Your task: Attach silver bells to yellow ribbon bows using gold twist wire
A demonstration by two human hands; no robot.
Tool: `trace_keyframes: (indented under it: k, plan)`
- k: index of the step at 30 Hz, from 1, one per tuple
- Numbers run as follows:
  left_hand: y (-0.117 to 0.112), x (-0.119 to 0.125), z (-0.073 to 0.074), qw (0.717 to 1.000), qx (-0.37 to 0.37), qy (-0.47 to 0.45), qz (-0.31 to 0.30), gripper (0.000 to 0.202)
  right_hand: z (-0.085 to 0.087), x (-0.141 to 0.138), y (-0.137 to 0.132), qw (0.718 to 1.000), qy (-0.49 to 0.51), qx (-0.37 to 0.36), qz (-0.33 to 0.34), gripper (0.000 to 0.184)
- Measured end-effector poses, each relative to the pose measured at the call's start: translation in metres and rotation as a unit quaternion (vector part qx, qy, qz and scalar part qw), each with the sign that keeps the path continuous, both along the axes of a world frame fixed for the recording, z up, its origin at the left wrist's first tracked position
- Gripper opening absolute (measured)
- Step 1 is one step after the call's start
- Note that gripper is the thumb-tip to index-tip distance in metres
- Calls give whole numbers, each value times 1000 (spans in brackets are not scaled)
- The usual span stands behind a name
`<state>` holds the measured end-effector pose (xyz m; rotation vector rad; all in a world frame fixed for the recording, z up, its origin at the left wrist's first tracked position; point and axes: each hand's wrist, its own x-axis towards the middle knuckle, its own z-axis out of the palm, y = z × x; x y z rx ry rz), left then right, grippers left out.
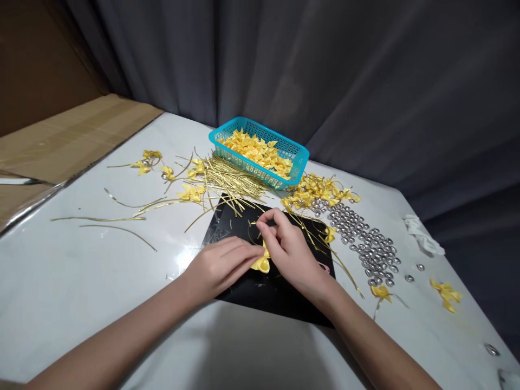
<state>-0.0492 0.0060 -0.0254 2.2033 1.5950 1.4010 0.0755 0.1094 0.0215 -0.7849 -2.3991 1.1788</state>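
Near the center of the frame, your left hand (pixel 223 265) is clamped on a bow (pixel 261 265), fingertips pressed together at its upper edge. The bow is smooth, glossy yellow ribbon with a rounded, open loop facing you, held above a flat black mat (pixel 260 309). Your right hand (pixel 290 253), just beside it, pinches a thin gold tie (pixel 252 222) between thumb and forefinger; the tie's far end is too fine to trace.

Under the hands, the mat is shiny and scuffed, with pale scraps on it. Above it, a heap of metallic gold strands (pixel 233 179) fans out, stiff and slender. Behind them, at upper center, a turquoise lattice-sided plastic basket (pixel 300 157) holds many folded yellow ribbons (pixel 252 147).

Right of center, a tangled yellow pile (pixel 320 189) borders a spread of silvery, rounded beads (pixel 369 246). A crumpled white cloth (pixel 422 235) lies at the right on the pale, glossy tabletop (pixel 101 287). Brown cardboard (pixel 73 135) fills the upper left; a dark, pleated curtain (pixel 284 65) hangs behind.
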Motion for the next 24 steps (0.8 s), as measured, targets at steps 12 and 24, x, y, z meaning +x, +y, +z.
trace_keyframes:
  k: [12, 24]
  plan:
    - [-1, 3, 12, 979, -136, -151, -29, 13, -3, 1, 11, 998, -1, 62, -22, 9]
    - [4, 9, 12, 945, -271, -176, 43, 24, -3, 4, 17, 994, -26, 106, -28, 8]
